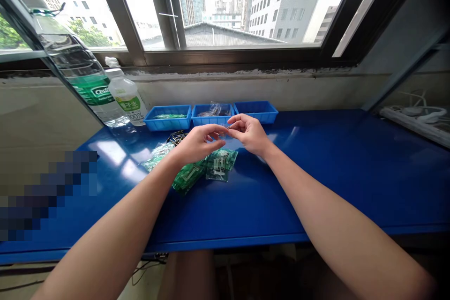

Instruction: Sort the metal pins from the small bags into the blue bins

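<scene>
My left hand [200,141] and my right hand [250,135] meet at the fingertips above the middle of the table, just in front of the blue bins. Thumb and fingers of my right hand pinch a small, thin dark piece, too small to name. My left hand's fingers are curled beside it, with a bit of something clear at their tips that I cannot make out. Below the hands lie green plastic packets [190,176] and a small clear bag [217,168] with little parts inside. Behind my left wrist is a pile of small black and gold-coloured pins or screws [176,137].
Three blue bins stand along the wall: a left bin [168,124] with green packets, a middle bin [211,120] with clear bags, and a right bin [256,115]. A large water bottle [93,89] and a smaller bottle [128,98] stand left. A power strip [418,115] lies far right.
</scene>
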`<state>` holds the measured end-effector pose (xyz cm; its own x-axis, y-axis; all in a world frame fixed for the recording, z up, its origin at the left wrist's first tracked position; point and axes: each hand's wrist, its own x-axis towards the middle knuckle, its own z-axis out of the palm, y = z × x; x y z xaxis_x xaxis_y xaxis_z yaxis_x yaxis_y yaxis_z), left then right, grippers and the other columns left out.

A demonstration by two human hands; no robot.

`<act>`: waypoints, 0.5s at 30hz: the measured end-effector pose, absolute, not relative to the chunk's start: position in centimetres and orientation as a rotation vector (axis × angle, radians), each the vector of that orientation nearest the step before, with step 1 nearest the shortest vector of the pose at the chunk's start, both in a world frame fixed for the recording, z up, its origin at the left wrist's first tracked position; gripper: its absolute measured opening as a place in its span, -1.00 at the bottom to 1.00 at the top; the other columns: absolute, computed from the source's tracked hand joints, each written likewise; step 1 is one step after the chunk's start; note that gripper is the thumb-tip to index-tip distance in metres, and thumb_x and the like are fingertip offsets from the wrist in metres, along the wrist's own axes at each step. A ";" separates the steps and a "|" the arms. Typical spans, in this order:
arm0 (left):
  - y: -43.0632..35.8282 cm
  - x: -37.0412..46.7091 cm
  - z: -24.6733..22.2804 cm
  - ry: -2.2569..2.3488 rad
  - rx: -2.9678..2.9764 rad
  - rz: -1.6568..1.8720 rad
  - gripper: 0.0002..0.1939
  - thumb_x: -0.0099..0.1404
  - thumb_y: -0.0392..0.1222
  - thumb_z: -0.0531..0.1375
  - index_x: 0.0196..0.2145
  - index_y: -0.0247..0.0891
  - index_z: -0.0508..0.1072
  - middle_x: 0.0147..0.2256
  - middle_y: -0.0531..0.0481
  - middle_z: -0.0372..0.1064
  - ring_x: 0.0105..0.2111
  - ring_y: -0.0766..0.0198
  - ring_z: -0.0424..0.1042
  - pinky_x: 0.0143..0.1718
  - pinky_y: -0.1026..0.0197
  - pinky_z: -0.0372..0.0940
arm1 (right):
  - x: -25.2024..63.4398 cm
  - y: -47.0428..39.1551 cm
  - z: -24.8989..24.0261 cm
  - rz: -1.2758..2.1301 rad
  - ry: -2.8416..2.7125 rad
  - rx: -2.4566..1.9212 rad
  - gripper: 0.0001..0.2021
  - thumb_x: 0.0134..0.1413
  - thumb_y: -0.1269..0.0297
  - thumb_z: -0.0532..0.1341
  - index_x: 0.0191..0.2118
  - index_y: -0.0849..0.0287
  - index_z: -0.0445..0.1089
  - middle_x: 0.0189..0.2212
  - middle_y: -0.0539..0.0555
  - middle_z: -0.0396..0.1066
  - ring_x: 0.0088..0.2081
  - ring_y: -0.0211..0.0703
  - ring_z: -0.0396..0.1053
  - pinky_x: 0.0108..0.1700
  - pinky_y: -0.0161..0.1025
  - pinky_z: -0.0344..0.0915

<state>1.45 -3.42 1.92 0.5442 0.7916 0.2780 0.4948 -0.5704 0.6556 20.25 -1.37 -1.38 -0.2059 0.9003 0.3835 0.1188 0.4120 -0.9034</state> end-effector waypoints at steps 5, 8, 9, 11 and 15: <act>-2.6 1.2 1.2 1.249 2.363 1.344 -0.64 0.26 -0.13 0.12 -0.02 -0.27 0.44 -0.04 -0.15 0.38 -0.21 0.19 0.43 -0.17 0.14 0.37 | 20.3 -0.9 -1.6 0.863 -1.550 -1.031 -0.52 -0.08 0.09 0.31 -0.05 0.19 0.27 -0.39 0.00 0.40 -0.45 -0.27 0.32 -0.38 -0.27 0.27; -2.6 0.7 1.4 1.413 2.371 1.818 -0.35 0.25 -0.18 0.13 0.27 -0.18 0.08 0.21 -0.23 0.05 0.05 0.01 0.30 0.00 -0.01 0.30 | 20.4 -1.0 -1.6 0.821 -1.606 -1.134 -0.54 -0.03 0.08 0.27 -0.04 0.20 0.27 -0.39 0.01 0.40 -0.40 -0.24 0.33 -0.34 -0.26 0.29; -2.7 0.5 1.6 1.440 2.363 1.956 -0.27 0.24 -0.20 0.14 0.31 -0.13 -0.04 0.25 -0.22 -0.06 0.13 -0.05 0.21 0.05 -0.05 0.27 | 20.4 -1.1 -1.5 0.810 -1.643 -1.161 -0.55 -0.02 0.08 0.27 -0.03 0.21 0.27 -0.38 0.02 0.40 -0.38 -0.23 0.34 -0.33 -0.25 0.29; -2.8 0.2 2.0 1.492 2.376 2.141 -0.17 0.23 -0.24 0.15 0.34 -0.07 -0.19 0.29 -0.20 -0.18 0.24 -0.09 0.02 0.12 -0.10 0.19 | 20.3 -1.5 -1.5 0.787 -1.731 -1.206 -0.55 0.00 0.09 0.25 -0.02 0.21 0.28 -0.36 0.04 0.41 -0.37 -0.22 0.35 -0.31 -0.25 0.28; -2.1 -0.2 2.3 1.724 2.522 1.736 -0.25 0.22 -0.26 0.11 0.32 -0.18 -0.07 0.28 -0.22 -0.08 0.28 -0.07 -0.05 0.22 -0.12 0.06 | 20.1 -1.9 -1.4 0.746 -1.897 -1.245 -0.57 0.03 0.12 0.24 0.00 0.22 0.29 -0.38 0.02 0.44 -0.41 -0.24 0.34 -0.33 -0.26 0.25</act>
